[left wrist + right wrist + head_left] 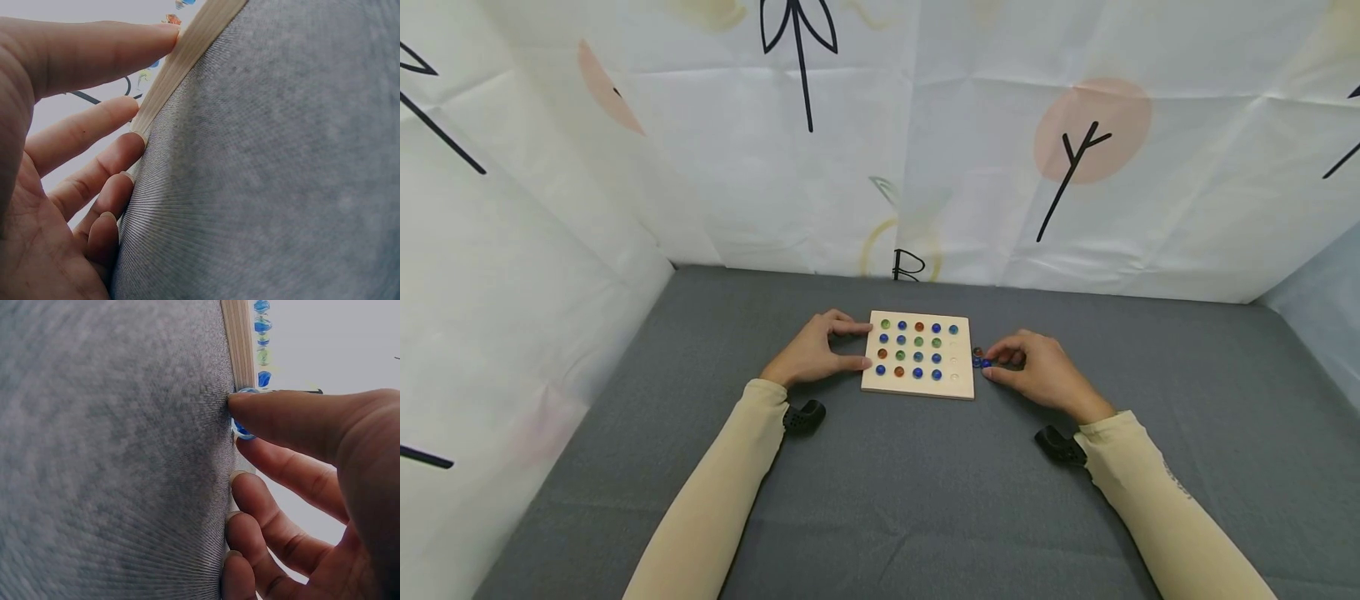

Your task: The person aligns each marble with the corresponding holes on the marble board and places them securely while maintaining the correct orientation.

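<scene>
A pale wooden board [917, 387] lies flat on the grey cloth, with rows of blue, green and orange-red glass marbles in its hollows. In the right-hand column a marble [953, 330] sits at the top, above three bare hollows. My left hand [817, 346] touches the board's left edge with its thumb and index fingertip, fingers fairly straight. Just off the board's right edge, my right hand [1036, 368] pinches a clear-and-blue marble [243, 427] between thumb and index finger, low at the cloth. A reddish marble [977, 352] and another blue one lie beside those fingertips.
Grey cloth [880, 500] covers the table around the board. A white patterned sheet [970, 192] hangs behind the table and along the left side. Dark wrist devices [805, 417] are worn under both forearms.
</scene>
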Available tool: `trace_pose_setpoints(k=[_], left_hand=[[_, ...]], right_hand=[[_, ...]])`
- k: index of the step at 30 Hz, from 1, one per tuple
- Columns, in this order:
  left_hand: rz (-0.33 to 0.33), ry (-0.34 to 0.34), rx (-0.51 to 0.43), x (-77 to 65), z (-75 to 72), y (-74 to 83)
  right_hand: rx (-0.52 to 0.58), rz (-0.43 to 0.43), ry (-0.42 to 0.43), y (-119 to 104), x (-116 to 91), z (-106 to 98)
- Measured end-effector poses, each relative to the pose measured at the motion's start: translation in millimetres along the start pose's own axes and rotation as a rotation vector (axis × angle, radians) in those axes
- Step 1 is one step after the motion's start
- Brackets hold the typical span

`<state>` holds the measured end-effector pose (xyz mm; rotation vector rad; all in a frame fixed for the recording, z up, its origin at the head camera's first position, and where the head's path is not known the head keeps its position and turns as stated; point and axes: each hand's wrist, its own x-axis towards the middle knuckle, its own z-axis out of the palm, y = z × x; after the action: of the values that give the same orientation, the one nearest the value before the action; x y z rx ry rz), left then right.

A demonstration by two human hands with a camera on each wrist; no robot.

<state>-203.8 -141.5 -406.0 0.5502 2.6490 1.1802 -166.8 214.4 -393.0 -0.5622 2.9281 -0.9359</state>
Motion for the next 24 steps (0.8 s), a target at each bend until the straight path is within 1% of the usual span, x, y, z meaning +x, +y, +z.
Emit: trace_pose_setpoints(k=[6, 17, 24], left_hand=[[-0.001, 0.000, -0.003, 0.6, 0.1, -0.3], [0.027, -0.005, -0.013, 0.0, -0.4, -2.7], [0.007, -0.003, -0.006, 0.7, 0.4, -1.4]], right_hand=[[0.001, -0.003, -0.006, 1.8, 0.0, 0.7], [0.013, -0.008, -0.011, 1.5, 0.2, 0.6], [0.040, -0.002, 0.006, -0.4, -1.2, -4.3]])
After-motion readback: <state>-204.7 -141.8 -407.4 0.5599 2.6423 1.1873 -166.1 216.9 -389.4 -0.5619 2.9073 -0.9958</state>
